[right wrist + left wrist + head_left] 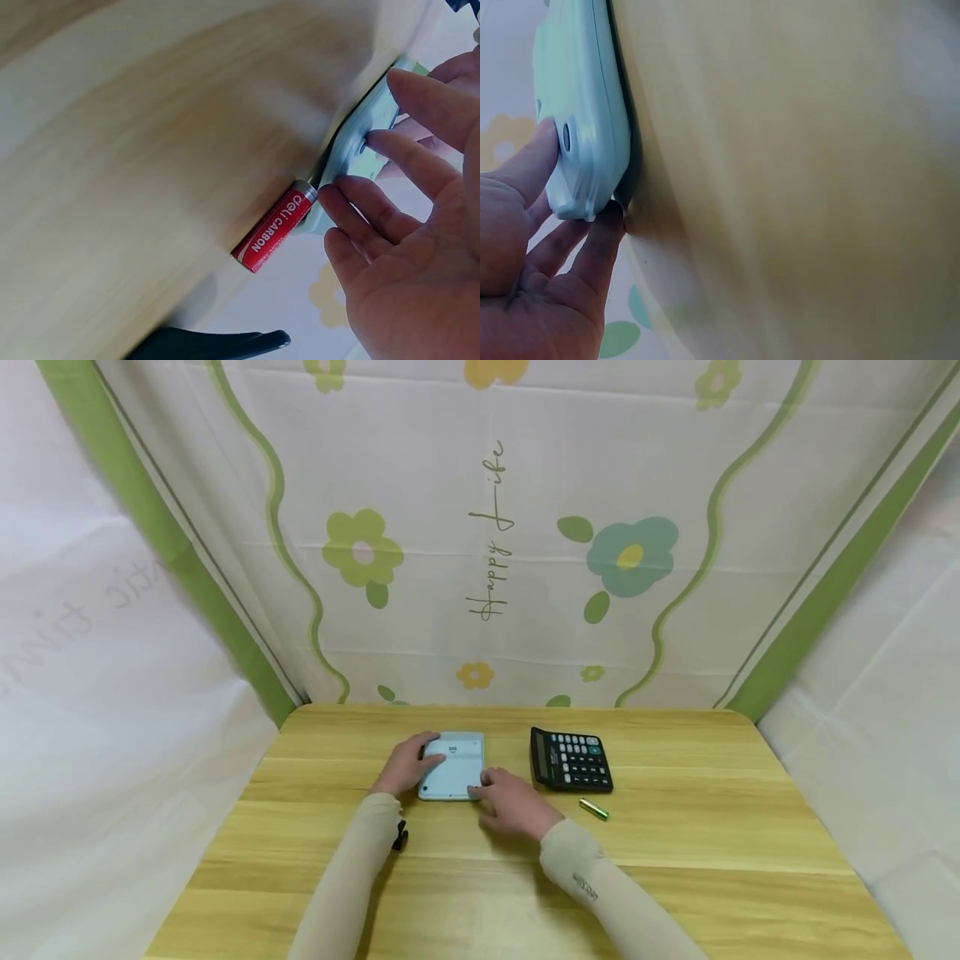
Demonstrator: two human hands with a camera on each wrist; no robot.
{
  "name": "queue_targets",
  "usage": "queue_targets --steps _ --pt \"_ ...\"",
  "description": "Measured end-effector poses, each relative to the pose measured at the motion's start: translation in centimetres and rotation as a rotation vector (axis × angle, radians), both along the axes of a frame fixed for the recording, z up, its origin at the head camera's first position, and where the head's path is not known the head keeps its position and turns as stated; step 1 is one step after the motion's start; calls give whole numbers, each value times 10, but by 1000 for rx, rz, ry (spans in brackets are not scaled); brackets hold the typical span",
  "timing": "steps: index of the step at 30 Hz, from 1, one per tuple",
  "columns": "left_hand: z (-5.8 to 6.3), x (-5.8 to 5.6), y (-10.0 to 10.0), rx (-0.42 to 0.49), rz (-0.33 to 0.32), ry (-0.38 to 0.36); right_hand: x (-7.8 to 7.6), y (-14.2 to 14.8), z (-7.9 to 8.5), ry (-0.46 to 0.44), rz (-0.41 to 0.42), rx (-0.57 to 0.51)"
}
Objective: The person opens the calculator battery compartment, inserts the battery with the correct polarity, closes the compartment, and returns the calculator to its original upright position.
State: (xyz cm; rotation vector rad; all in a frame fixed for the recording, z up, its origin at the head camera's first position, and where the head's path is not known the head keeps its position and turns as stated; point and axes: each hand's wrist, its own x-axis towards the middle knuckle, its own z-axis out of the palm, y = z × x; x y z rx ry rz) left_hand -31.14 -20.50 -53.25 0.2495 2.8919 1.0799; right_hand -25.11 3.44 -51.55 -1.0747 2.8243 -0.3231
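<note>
A light blue calculator (459, 772) lies back side up on the table. My left hand (405, 766) grips its left edge; in the left wrist view the thumb (536, 161) lies on the back of the calculator and the other fingers meet its rim and underside. From the right, my right hand (517, 802) touches the calculator's edge with extended fingers (416, 161), one fingertip near a small dark hole in the back. A red battery (275, 226) lies on the table beside this edge; the head view does not show it, apparently behind the right hand.
To the right stands a black calculator (573, 762), keys up. In front of it lies a green and gold battery (594, 809). Printed cloth (495, 652) rises behind the wooden table (465, 893), and white cloth hangs at both sides.
</note>
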Motion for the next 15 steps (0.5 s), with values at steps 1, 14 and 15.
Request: queue_targets --steps 1,14,15 --pt "0 0 1 4 -2 -3 1 0 0 4 2 2" --pt "-2 -2 4 -6 -22 -15 3 6 -3 39 21 -19" --pt "-2 -2 4 -4 -29 -10 3 6 -3 39 20 -20"
